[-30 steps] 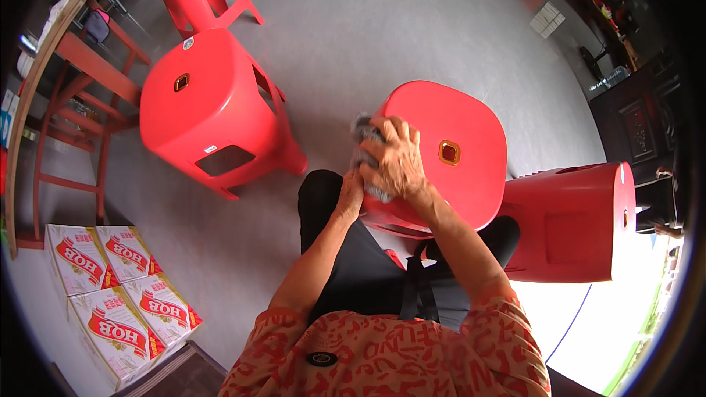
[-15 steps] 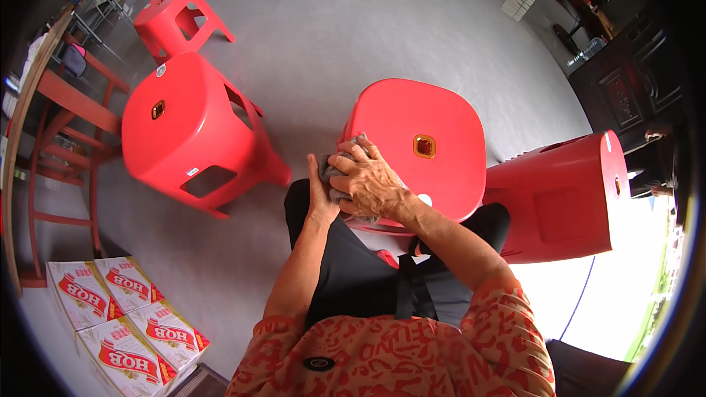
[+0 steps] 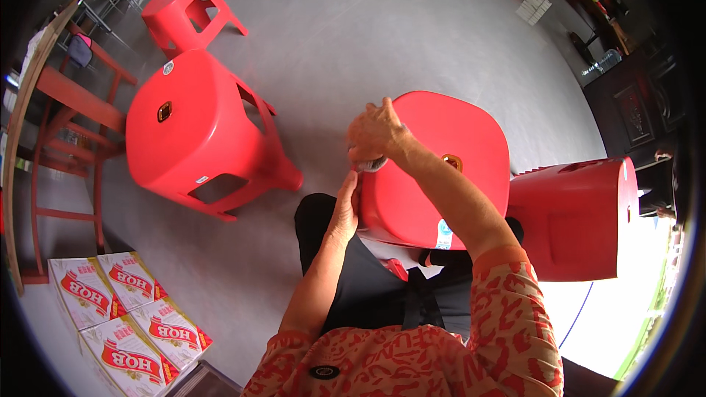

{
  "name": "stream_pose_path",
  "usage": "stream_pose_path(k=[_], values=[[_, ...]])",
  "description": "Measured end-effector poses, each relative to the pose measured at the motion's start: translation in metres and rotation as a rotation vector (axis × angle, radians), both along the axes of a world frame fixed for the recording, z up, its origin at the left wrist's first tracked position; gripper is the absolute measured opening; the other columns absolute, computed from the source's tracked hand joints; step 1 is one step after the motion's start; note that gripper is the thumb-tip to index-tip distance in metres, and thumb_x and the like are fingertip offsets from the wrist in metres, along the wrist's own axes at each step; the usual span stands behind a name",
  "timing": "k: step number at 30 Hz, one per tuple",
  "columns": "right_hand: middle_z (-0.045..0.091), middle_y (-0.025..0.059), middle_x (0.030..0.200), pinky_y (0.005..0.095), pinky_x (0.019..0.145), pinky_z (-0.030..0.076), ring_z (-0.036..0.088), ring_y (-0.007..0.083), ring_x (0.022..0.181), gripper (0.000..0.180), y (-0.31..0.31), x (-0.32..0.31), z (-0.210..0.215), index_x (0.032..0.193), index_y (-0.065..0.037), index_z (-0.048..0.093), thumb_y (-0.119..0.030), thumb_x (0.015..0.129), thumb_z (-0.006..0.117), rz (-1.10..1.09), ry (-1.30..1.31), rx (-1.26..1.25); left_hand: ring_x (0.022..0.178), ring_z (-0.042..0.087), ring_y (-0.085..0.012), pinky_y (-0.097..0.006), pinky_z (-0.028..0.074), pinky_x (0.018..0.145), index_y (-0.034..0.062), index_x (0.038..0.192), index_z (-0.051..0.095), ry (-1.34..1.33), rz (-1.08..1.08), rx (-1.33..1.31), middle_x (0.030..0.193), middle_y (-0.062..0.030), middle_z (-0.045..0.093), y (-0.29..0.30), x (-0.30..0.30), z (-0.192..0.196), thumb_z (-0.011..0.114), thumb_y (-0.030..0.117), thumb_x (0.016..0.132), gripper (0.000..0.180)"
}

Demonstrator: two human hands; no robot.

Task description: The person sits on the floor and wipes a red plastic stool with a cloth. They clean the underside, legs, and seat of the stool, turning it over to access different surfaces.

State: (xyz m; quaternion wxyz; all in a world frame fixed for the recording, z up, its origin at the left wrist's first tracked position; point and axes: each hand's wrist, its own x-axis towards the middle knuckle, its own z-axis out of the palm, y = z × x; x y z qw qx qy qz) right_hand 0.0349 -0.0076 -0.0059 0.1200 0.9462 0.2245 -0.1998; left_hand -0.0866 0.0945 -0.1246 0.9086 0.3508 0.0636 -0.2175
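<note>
A red plastic stool [image 3: 471,132] stands between my knees, with an amber-coloured inset in its seat. My right hand [image 3: 373,132] is curled round a grey cloth [image 3: 373,165] at the seat's left edge; most of the cloth is hidden beneath the fingers. My left hand [image 3: 346,209] rests against the stool's near left side just below the cloth, its fingers straight and flat. The right forearm crosses over the seat and partly covers the inset. A pale blue sticker [image 3: 444,234] shows on the stool's near edge.
Another red stool [image 3: 173,114] stands to the left, with a smaller-looking one [image 3: 175,1] behind it. A red stool [image 3: 570,220] lies tipped on its side at my right. Several white-and-red cartons [image 3: 121,356] sit at lower left, near a wooden chair [image 3: 81,99].
My right hand has moved from beside my left hand up and forward along the stool's left edge with the cloth. My left hand has shifted onto the stool's side. The view has turned slightly.
</note>
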Motion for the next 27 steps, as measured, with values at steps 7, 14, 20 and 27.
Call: stream_pose_path(k=[7,14,20,27], values=[[0.069,0.0061,0.1,0.0436,0.079,0.047,0.061,0.0273,0.104,0.038,-0.021,0.058,-0.004,0.094,-0.016,0.073,-0.044,0.071,0.062,-0.346,0.001,-0.065,0.108,0.054,-0.0116,-0.027,0.04,0.097,0.0005,0.125,0.055,0.034,0.03,0.132,0.116,-0.005,0.061,-0.004,-0.002,0.001,0.069,0.032,0.089,0.05],[0.064,0.0064,0.11,0.0479,0.082,0.047,0.053,0.0286,0.11,0.03,-0.065,0.028,-0.021,0.101,-0.025,0.072,-0.044,0.081,0.059,-0.299,-0.418,0.352,0.106,0.056,-0.0134,-0.028,0.043,0.094,0.0005,0.124,0.055,0.007,0.062,0.178,0.114,-0.0058,0.061,-0.007,-0.001,0.001,0.075,0.029,0.084,0.053],[0.052,0.0136,0.12,0.0502,0.092,0.043,0.048,0.0356,0.115,0.044,-0.048,-0.06,-0.02,0.113,-0.01,0.06,-0.025,0.073,0.073,0.036,-0.698,0.728,0.109,0.054,-0.017,-0.032,0.043,0.096,0.0028,0.142,0.035,-0.069,0.144,0.312,0.121,-0.0097,0.056,-0.001,0.01,0.017,0.065,0.015,0.085,0.066],[0.046,0.0158,0.133,0.0525,0.107,0.036,0.043,0.0364,0.127,0.049,-0.097,-0.129,-0.015,0.122,-0.013,0.058,-0.023,0.075,0.072,0.004,-0.512,0.712,0.127,0.042,-0.0222,-0.037,0.031,0.107,0.0073,0.148,0.031,-0.118,0.222,0.697,0.141,-0.0111,0.042,-0.019,0.012,0.06,0.05,0.046,0.095,0.068]])
